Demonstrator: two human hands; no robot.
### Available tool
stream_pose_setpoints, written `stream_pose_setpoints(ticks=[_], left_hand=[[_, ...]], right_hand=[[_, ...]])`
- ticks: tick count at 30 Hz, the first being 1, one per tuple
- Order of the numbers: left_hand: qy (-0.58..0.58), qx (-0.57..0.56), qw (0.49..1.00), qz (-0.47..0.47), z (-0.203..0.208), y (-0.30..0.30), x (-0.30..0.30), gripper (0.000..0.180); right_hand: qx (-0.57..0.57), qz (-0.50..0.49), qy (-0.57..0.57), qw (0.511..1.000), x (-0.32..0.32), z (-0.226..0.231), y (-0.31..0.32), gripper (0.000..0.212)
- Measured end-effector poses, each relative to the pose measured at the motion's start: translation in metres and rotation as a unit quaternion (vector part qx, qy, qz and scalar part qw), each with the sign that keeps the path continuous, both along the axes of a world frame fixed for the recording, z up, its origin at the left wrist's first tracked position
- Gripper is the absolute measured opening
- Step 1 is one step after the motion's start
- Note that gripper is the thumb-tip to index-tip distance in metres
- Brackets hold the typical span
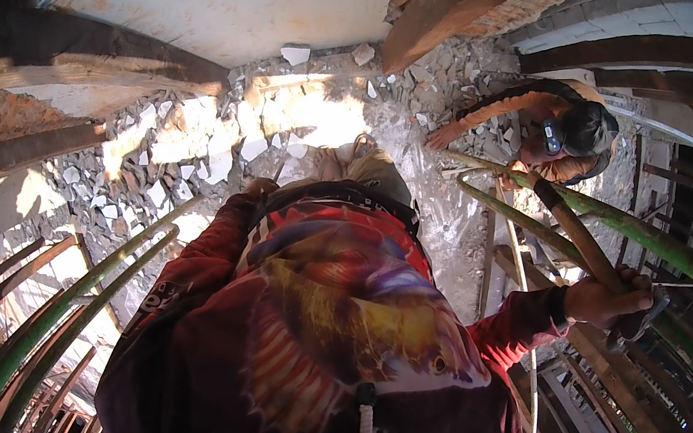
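Note:
Out to the right, my right hand [610,299] is closed around a hammer [584,236] close to its metal head. The hammer's wooden handle slants up and left, its far end dark. Green bamboo poles [634,230] pass just behind it. Down by my left hip, my left hand [259,188] is in shade with its fingers curled. A thin dark thing shows beside it, too small to name. My torso, in a red and dark printed top, fills the lower middle.
A co-worker [560,128] in a dark cap crouches at upper right, one hand on the rubble. Broken masonry [160,160] covers the floor. Thick wooden beams [73,51] cross the upper left and top. More bamboo poles [94,294] lean at lower left; timbers [627,388] stack at right.

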State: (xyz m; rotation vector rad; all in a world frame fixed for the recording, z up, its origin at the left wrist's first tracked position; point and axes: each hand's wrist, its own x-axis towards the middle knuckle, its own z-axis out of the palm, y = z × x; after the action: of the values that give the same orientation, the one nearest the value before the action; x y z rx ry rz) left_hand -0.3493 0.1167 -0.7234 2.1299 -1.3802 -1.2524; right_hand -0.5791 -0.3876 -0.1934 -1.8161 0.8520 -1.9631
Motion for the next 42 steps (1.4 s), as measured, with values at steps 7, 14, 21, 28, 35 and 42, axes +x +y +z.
stream_pose_setpoints(ticks=[7, 14, 21, 28, 35, 42], left_hand=[[0.07, -0.02, 0.995, 0.07, -0.02, 0.002, 0.007, 0.032], [0.067, 0.025, 0.997, 0.04, -0.001, -0.014, 0.026, 0.032], [0.066, 0.052, 0.996, 0.017, 0.008, -0.01, 0.033, 0.032], [0.066, 0.06, 0.996, 0.016, 0.008, -0.008, 0.035, 0.032], [0.069, 0.053, 0.996, 0.025, -0.002, -0.013, 0.029, 0.032], [0.068, 0.052, 0.996, 0.033, -0.002, -0.011, 0.024, 0.032]], right_hand=[[-0.005, -0.019, -0.022, 1.0, 0.003, -0.001, -0.003, 0.036], [-0.027, -0.002, -0.002, 1.0, 0.008, 0.001, 0.0, 0.034], [-0.013, -0.018, 0.031, 0.999, 0.0, -0.005, -0.004, 0.036], [-0.025, -0.025, 0.046, 0.998, -0.001, -0.005, -0.004, 0.039], [-0.056, -0.029, 0.068, 0.996, 0.0, -0.001, -0.003, 0.038], [-0.043, -0.015, 0.048, 0.998, 0.001, -0.001, -0.002, 0.037]])
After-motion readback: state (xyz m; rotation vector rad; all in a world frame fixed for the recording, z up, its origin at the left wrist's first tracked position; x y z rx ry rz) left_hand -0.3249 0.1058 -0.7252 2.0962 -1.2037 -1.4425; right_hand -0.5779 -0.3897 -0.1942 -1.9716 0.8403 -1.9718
